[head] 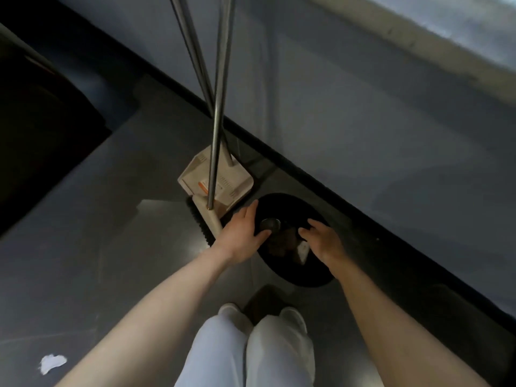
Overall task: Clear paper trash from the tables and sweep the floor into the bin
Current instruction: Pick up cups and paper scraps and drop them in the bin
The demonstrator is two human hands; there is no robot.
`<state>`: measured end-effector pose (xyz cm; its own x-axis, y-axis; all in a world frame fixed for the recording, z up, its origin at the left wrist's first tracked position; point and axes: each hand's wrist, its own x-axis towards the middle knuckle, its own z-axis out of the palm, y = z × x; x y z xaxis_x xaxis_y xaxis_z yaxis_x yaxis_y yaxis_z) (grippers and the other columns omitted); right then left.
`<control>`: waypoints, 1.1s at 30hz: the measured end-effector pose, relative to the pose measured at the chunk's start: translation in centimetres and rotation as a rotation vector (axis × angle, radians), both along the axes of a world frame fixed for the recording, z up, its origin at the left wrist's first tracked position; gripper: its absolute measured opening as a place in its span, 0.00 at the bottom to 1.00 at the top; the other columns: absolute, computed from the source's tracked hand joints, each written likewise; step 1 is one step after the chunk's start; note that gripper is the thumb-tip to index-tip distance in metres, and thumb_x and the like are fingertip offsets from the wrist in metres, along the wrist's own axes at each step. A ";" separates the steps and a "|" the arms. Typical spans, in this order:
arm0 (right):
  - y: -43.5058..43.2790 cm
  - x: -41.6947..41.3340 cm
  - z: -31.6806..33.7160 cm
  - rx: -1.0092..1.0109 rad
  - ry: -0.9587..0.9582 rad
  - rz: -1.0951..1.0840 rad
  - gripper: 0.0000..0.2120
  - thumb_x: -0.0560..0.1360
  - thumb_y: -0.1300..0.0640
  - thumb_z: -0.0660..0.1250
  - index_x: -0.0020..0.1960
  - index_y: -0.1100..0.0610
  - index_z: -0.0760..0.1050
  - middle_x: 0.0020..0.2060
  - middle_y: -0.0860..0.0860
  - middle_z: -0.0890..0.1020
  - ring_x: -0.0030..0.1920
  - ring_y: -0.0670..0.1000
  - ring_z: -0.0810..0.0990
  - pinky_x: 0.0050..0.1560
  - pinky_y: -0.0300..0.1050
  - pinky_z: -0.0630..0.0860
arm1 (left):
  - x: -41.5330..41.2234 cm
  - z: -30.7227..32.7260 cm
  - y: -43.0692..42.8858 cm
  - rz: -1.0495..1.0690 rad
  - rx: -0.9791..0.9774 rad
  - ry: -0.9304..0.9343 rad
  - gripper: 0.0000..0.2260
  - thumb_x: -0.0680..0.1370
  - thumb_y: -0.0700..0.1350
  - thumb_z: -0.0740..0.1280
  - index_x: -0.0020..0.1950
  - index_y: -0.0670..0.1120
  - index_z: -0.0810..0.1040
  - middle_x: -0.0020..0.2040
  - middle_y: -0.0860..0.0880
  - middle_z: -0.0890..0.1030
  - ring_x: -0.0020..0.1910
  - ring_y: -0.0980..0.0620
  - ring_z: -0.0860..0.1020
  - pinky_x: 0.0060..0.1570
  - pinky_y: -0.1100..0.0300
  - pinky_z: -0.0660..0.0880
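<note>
A round black bin stands on the floor by the wall, with brown and white paper scraps and a round metal thing inside. My left hand reaches over the bin's left rim with fingers spread and straight. My right hand hovers over its right side, fingers loosely bent, holding nothing. A beige dustpan and a broom with long metal handles lean against the wall just left of the bin. A white paper scrap lies on the floor at the lower left.
A grey wall with a dark baseboard runs diagonally behind the bin. A dark piece of furniture fills the left side. My white trousers and shoes are at the bottom centre on the grey floor.
</note>
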<state>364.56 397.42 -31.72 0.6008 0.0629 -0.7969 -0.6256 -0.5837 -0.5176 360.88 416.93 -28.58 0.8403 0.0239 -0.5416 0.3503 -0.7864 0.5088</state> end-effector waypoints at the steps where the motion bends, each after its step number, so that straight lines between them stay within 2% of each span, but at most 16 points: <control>1: 0.3 0.1 1.7 0.007 -0.011 0.000 0.28 0.78 0.48 0.64 0.75 0.53 0.63 0.72 0.54 0.69 0.70 0.55 0.69 0.66 0.46 0.65 | -0.1 1.7 0.1 0.011 -0.010 -0.011 0.36 0.78 0.53 0.65 0.79 0.48 0.48 0.77 0.45 0.59 0.75 0.47 0.58 0.72 0.53 0.60; 4: 1.9 0.5 8.4 0.055 -0.036 0.019 0.29 0.77 0.47 0.65 0.75 0.52 0.63 0.70 0.53 0.71 0.68 0.54 0.71 0.68 0.50 0.68 | -1.0 7.8 1.3 0.050 -0.026 -0.039 0.36 0.78 0.54 0.65 0.78 0.48 0.49 0.77 0.46 0.58 0.75 0.48 0.58 0.73 0.53 0.59; 7: 5.1 1.5 17.0 0.056 -0.135 0.146 0.29 0.76 0.45 0.66 0.74 0.50 0.64 0.67 0.52 0.74 0.65 0.52 0.74 0.63 0.46 0.71 | -2.4 14.9 4.2 0.113 -0.007 -0.043 0.36 0.78 0.54 0.64 0.79 0.48 0.47 0.77 0.46 0.57 0.75 0.49 0.56 0.73 0.55 0.57; 12: 15.9 2.4 31.1 0.022 -0.413 0.617 0.27 0.77 0.46 0.64 0.74 0.51 0.65 0.63 0.53 0.78 0.63 0.51 0.75 0.57 0.40 0.69 | -6.6 26.3 13.6 0.271 0.185 -0.116 0.34 0.79 0.55 0.62 0.79 0.46 0.50 0.75 0.46 0.60 0.73 0.47 0.61 0.71 0.55 0.59; 16: 28.7 -0.8 38.8 0.039 -0.642 0.977 0.29 0.76 0.47 0.65 0.75 0.51 0.63 0.63 0.56 0.78 0.65 0.55 0.74 0.61 0.42 0.69 | -13.7 32.7 23.1 0.507 0.296 -0.184 0.32 0.79 0.56 0.62 0.78 0.46 0.54 0.75 0.45 0.61 0.72 0.47 0.62 0.69 0.55 0.59; 19: 38.9 -6.2 42.3 0.133 -0.767 1.176 0.32 0.76 0.45 0.65 0.77 0.50 0.60 0.70 0.55 0.71 0.70 0.54 0.68 0.67 0.44 0.67 | -21.5 35.4 30.8 0.675 0.382 -0.191 0.34 0.78 0.57 0.63 0.78 0.44 0.53 0.77 0.44 0.58 0.75 0.46 0.58 0.73 0.53 0.57; 21: 45.6 -10.6 44.0 0.205 -0.795 1.285 0.33 0.76 0.44 0.64 0.77 0.49 0.57 0.75 0.54 0.63 0.76 0.53 0.59 0.73 0.47 0.60 | -27.1 36.6 36.2 0.744 0.470 -0.168 0.36 0.78 0.58 0.62 0.78 0.44 0.50 0.78 0.44 0.54 0.77 0.47 0.53 0.74 0.53 0.51; 24: 55.1 -17.8 45.7 0.244 -0.823 1.411 0.34 0.77 0.44 0.64 0.78 0.48 0.53 0.78 0.54 0.53 0.78 0.54 0.47 0.76 0.53 0.51 | -35.0 38.6 44.4 0.869 0.570 -0.126 0.37 0.78 0.60 0.61 0.79 0.46 0.47 0.79 0.46 0.47 0.77 0.49 0.46 0.74 0.52 0.44; 28: 65.7 -26.2 48.4 0.248 -0.837 1.514 0.35 0.77 0.43 0.63 0.78 0.45 0.50 0.78 0.52 0.49 0.78 0.55 0.42 0.76 0.58 0.42 | -43.8 42.3 53.7 1.011 0.587 -0.160 0.38 0.78 0.61 0.62 0.79 0.46 0.47 0.79 0.47 0.45 0.77 0.49 0.44 0.73 0.51 0.43; 33: 77.1 -32.1 50.5 0.282 -0.852 1.576 0.36 0.77 0.42 0.63 0.78 0.44 0.49 0.78 0.52 0.50 0.78 0.55 0.42 0.75 0.58 0.41 | -49.9 45.3 63.7 1.066 0.619 -0.178 0.38 0.78 0.60 0.62 0.79 0.46 0.46 0.79 0.47 0.44 0.77 0.49 0.44 0.75 0.52 0.44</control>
<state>332.47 474.49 18.74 0.0450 0.9782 -0.2029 0.8261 -0.1507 -0.5431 310.96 480.58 16.75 0.3062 0.9489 -0.0767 0.9248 -0.2774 0.2602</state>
